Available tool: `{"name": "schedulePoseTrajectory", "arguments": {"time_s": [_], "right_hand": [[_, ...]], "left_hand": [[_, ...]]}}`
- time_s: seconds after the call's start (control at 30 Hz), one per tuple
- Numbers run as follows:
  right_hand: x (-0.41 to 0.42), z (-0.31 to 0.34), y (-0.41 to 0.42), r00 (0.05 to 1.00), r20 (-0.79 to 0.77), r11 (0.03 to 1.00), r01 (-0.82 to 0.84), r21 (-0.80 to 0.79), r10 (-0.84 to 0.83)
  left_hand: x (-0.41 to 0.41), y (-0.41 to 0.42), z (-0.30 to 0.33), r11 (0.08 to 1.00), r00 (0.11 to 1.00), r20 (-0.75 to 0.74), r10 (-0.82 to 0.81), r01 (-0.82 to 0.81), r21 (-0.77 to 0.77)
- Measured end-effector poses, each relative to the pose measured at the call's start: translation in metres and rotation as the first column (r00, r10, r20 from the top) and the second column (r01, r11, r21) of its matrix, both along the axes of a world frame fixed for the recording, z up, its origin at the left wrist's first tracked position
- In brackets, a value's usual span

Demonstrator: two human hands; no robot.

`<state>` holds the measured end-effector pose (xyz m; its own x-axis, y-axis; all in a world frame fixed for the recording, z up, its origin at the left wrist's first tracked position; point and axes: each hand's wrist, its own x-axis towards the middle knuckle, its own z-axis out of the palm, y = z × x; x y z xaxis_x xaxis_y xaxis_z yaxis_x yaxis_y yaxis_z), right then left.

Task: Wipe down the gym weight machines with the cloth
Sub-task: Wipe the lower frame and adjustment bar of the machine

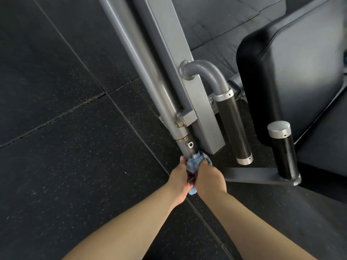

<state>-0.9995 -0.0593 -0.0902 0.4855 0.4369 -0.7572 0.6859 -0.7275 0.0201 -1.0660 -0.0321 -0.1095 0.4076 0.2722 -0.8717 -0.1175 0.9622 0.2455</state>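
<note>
A crumpled blue cloth [195, 162] is bunched around the near end of a grey round tube [135, 59] of the weight machine. My left hand [181, 180] grips the cloth from the left side. From the right, my right hand [209, 180] grips the same cloth, knuckles up. Both hands meet at the tube's tip, and the tip itself is hidden under cloth and fingers. A tail of the cloth [192, 191] hangs out between my wrists.
A grey square post [189, 87] runs beside the tube. To the right are a curved handle with a black grip [232, 126], a second black grip with a metal cap [283, 152] and a black padded seat [293, 62]. Dark rubber floor tiles [65, 147] lie left.
</note>
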Motion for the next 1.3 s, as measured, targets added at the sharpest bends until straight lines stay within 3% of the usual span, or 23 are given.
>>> {"name": "schedulePoseTrajectory", "arguments": {"time_s": [0.07, 0.13, 0.2, 0.27, 0.37, 0.47, 0.6, 0.73, 0.8, 0.9, 0.97, 1.03, 1.1, 1.2, 1.23, 1.3], "right_hand": [[-0.007, 0.007, -0.01, 0.999, 0.028, 0.99, 0.026, 0.136, -0.03], [-0.014, 0.019, -0.021, 0.987, -0.04, 0.937, 0.158, 0.312, -0.153], [-0.024, 0.029, -0.031, 0.94, -0.191, 0.832, 0.338, 0.44, -0.281], [-0.038, 0.039, -0.034, 0.876, -0.329, 0.652, 0.482, 0.586, -0.351], [-0.052, 0.046, -0.016, 0.847, -0.381, 0.405, 0.517, 0.754, -0.371], [-0.048, 0.04, 0.016, 0.837, -0.415, 0.384, 0.537, 0.751, -0.358], [-0.045, 0.034, 0.027, 0.906, -0.344, 0.4, 0.418, 0.816, -0.246], [-0.04, 0.036, 0.02, 0.95, -0.173, 0.498, 0.287, 0.818, -0.261], [-0.045, 0.04, 0.013, 0.952, -0.207, 0.496, 0.295, 0.817, -0.225], [-0.06, 0.061, 0.017, 0.909, -0.314, 0.314, 0.393, 0.864, -0.275], [-0.057, 0.077, 0.031, 0.945, -0.195, 0.144, 0.238, 0.96, -0.261], [-0.045, 0.087, 0.05, 0.972, -0.055, 0.07, 0.073, 0.995, -0.23], [-0.031, 0.094, 0.067, 0.994, -0.012, 0.212, 0.036, 0.977, -0.112], [-0.03, 0.098, 0.076, 0.99, 0.103, 0.633, -0.139, 0.762, 0.093], [-0.032, 0.097, 0.077, 0.982, 0.143, 0.695, -0.191, 0.693, 0.127], [-0.036, 0.097, 0.086, 0.977, 0.155, 0.709, -0.215, 0.671, 0.149]], "left_hand": [[-0.005, -0.005, 0.004, 0.999, 1.0, 0.0, 0.02, -0.02, 0.037], [-0.014, -0.008, 0.007, 0.997, 0.998, 0.015, 0.061, -0.062, 0.054], [-0.025, -0.012, 0.016, 0.989, 0.993, 0.03, 0.112, -0.114, 0.09], [-0.031, -0.015, 0.032, 0.967, 0.985, -0.008, 0.17, -0.165, 0.193], [-0.023, 0.008, 0.056, 0.841, 0.943, -0.098, 0.318, -0.233, 0.488], [-0.009, 0.049, 0.065, 0.699, 0.935, -0.03, 0.352, -0.242, 0.673], [-0.001, 0.069, 0.056, 0.712, 0.976, -0.083, 0.203, -0.088, 0.696], [-0.014, 0.054, 0.054, 0.716, 0.968, -0.218, 0.121, 0.067, 0.695], [-0.027, 0.045, 0.061, 0.747, 0.974, -0.202, 0.105, 0.057, 0.663], [-0.039, 0.047, 0.074, 0.679, 0.968, -0.115, 0.223, -0.07, 0.73], [-0.034, 0.064, 0.083, 0.593, 0.951, -0.098, 0.294, -0.101, 0.799], [-0.021, 0.082, 0.097, 0.545, 0.945, -0.112, 0.308, -0.079, 0.835], [-0.009, 0.094, 0.097, 0.582, 0.965, -0.093, 0.245, -0.07, 0.81], [-0.009, 0.096, 0.083, 0.664, 0.99, -0.039, 0.136, -0.062, 0.745], [-0.011, 0.094, 0.077, 0.685, 0.993, -0.016, 0.113, -0.066, 0.725], [-0.015, 0.099, 0.07, 0.711, 0.996, 0.039, 0.074, -0.08, 0.699]]}}
